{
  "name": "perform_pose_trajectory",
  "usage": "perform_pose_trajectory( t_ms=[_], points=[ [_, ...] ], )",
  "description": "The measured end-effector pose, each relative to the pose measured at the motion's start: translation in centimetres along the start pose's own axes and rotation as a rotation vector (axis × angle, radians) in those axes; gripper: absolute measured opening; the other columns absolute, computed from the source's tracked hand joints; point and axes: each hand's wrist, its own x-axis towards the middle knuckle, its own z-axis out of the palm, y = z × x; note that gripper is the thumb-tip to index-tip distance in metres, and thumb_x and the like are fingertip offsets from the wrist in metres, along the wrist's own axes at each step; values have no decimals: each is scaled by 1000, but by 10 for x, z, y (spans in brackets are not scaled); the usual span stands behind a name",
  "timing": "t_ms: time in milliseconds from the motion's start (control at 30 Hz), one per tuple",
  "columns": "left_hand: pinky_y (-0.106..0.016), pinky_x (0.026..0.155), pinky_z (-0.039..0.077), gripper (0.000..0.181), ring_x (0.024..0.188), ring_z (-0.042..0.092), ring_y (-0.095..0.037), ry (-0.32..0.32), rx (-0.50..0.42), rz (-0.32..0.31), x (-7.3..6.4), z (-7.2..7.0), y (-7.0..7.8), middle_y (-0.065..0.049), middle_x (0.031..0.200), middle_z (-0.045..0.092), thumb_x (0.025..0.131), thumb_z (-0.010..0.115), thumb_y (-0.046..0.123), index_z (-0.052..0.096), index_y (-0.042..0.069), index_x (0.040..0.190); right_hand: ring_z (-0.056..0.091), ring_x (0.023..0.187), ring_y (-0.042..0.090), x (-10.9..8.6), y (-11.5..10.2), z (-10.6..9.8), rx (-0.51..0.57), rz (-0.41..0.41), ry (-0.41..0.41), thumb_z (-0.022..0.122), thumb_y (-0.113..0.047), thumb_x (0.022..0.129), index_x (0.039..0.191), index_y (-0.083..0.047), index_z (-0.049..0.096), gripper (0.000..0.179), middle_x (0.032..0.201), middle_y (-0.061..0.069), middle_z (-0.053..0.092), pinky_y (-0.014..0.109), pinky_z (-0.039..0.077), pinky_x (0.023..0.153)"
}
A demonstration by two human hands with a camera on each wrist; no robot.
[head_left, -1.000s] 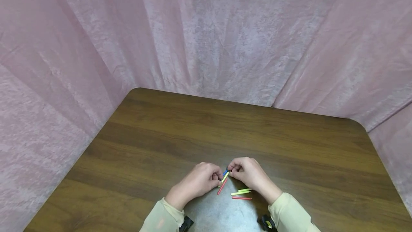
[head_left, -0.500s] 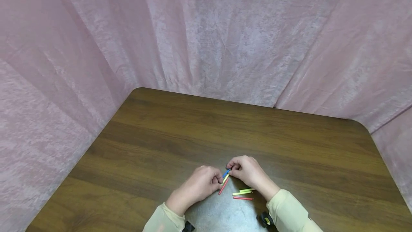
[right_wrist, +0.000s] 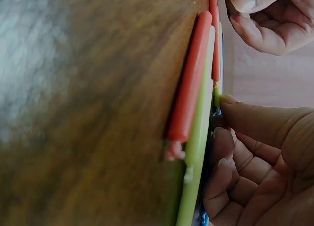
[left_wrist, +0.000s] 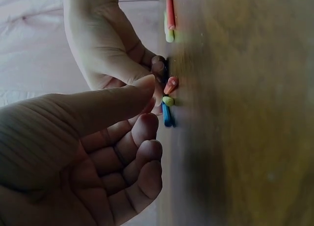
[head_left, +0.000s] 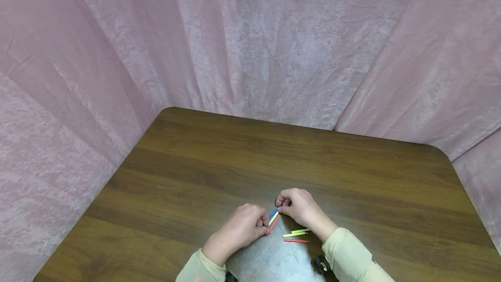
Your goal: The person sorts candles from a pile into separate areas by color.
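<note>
Thin birthday candles lie on the wooden table in two small groups. In the farther group, blue (head_left: pixel 272 213), yellow (head_left: pixel 273 219) and red (head_left: pixel 273 225) candles lie slanted, side by side. My right hand (head_left: pixel 300 206) pinches the far end of the blue candle between thumb and fingers. Beside the near ends, my left hand (head_left: pixel 245 225) has its fingers loosely bent; the left wrist view shows a gap between thumb and fingertips with nothing in it. Two yellow-green candles (head_left: pixel 294 234) and another red candle (right_wrist: pixel 192 78), its wick visible, lie nearer, by my right wrist.
The brown wooden table (head_left: pixel 235 156) reaches far beyond the hands, with rounded far corners. Pink curtains (head_left: pixel 274 47) hang around it. A blue tip (right_wrist: pixel 204 218) shows beneath my right hand in the right wrist view. Black wrist gear (head_left: pixel 322 264) sits below the right sleeve.
The blue candle has come into line beside the yellow one. My left hand has drawn slightly toward me along the candles. My right hand stays at their far ends; the nearer group looks unchanged.
</note>
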Motion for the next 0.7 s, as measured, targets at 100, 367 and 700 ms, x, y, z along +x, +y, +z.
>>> perform_pose_trajectory(
  t_ms=[100,367,700],
  points=[
    [-18,55,36,23,56,43,2,-11,27,-6,-1,1,1,19,57,46,73,82,19,60,22,66,48,60,-1,0,-1,0,5,2,4,76,-6,77,73,-15,65,15,62,-13,55,23,41,60],
    [-21,54,37,26,57,43,0,-25,104,17,-2,3,4,17,58,45,71,85,25,59,22,64,47,60,0,-1,-2,0,3,24,-13,78,-5,76,70,-15,63,18,62,-13,55,24,40,60],
    [-22,53,37,29,55,43,-2,-39,132,-1,-2,5,6,17,58,44,70,84,25,57,24,63,47,60,1,-1,-2,0,-10,23,-6,76,-5,77,69,-15,63,19,62,-12,55,24,40,60]
  ],
)
